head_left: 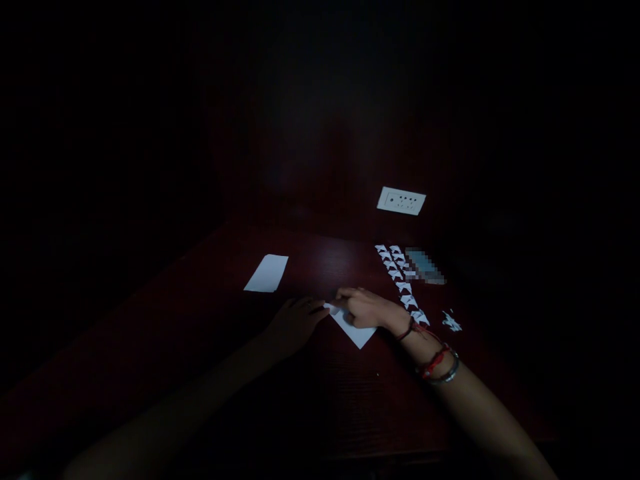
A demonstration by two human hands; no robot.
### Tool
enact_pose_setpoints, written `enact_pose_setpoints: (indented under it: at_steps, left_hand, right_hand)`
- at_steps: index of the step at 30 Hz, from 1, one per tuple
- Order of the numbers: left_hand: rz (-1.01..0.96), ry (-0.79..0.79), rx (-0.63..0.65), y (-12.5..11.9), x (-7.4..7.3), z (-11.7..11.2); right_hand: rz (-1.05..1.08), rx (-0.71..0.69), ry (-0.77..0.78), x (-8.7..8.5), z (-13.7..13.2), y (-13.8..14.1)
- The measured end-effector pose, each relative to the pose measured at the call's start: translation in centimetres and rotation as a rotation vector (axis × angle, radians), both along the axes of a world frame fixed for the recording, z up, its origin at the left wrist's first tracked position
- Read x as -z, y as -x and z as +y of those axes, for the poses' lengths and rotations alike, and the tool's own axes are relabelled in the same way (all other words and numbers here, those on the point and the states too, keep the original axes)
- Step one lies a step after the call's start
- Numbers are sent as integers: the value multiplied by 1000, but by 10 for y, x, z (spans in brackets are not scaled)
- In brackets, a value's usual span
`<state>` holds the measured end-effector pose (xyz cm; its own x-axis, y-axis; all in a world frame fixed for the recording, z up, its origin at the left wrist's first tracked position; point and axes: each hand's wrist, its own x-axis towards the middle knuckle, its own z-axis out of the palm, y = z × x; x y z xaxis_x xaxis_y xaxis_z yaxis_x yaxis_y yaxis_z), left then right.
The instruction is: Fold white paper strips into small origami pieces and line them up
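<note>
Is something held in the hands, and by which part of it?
The left hand is at one corner of the white paper; the right hand covers part of its far side. Whether either grips it or only presses cannot be told.

right wrist (399, 319): thin dark cord (411, 327) is worn | nearer, same arm: red knotted band (437, 361), silvery bangle (451, 374) are worn

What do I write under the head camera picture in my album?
Left hand and right hand at a white sheet on a dark red table, small folded papers lined up nearby.
</note>
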<state>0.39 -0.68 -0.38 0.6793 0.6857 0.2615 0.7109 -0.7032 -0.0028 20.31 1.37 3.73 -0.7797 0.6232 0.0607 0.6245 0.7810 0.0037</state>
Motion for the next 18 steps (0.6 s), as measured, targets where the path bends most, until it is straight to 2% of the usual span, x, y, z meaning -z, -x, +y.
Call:
enact_pose_setpoints:
  at_steps: [8,13,18]
  left_hand:
    - [-8,-3,-16,0,0,1]
    - [-6,15,-27,0,-4,-2]
    - [-39,-7,-14,-4,-5,-1]
  right_hand:
    - [-223,19,-170,-6,-9,0]
    - [-270,84,-150,-12,-17,-7]
    - [-178,216,-94,-11,-31,-30]
